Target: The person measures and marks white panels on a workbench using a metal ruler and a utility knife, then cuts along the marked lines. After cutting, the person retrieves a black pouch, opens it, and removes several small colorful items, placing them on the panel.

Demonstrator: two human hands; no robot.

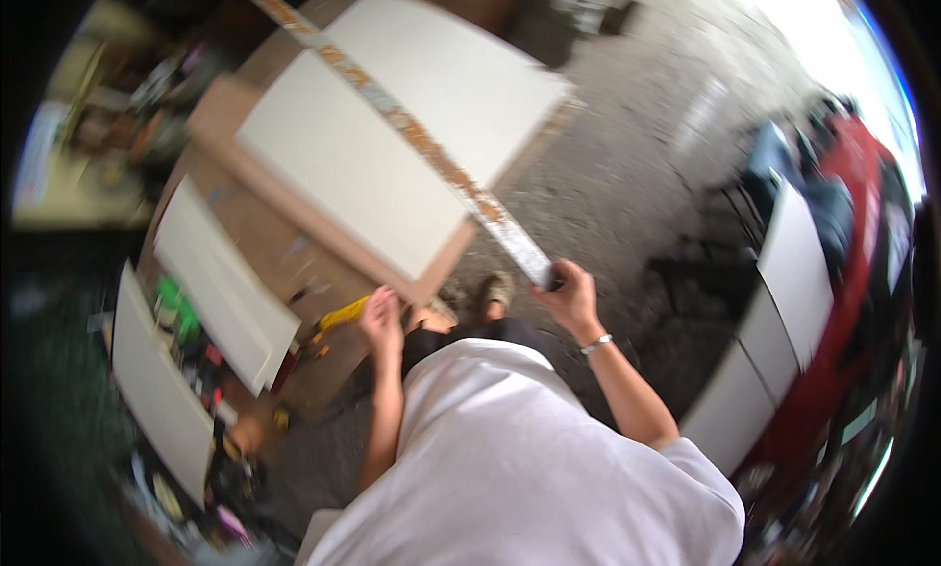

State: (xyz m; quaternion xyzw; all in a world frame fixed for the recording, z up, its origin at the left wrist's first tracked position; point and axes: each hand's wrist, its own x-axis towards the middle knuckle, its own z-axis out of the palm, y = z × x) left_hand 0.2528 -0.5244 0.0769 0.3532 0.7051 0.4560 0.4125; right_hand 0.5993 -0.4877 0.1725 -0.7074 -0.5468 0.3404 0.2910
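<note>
My right hand grips the lower end of a long, flat metal straightedge with rusty patches, lying diagonally over a white sheet on brown board. My left hand has its fingers curled together beside the board's near corner; whether it holds anything is hard to make out. A yellow tool lies left of that hand on the brown work surface.
Narrower white panels and scattered tools lie at the left. Behind is a cluttered bench. Concrete floor stretches to the upper right. White panels lean by a red object and dark chairs on the right.
</note>
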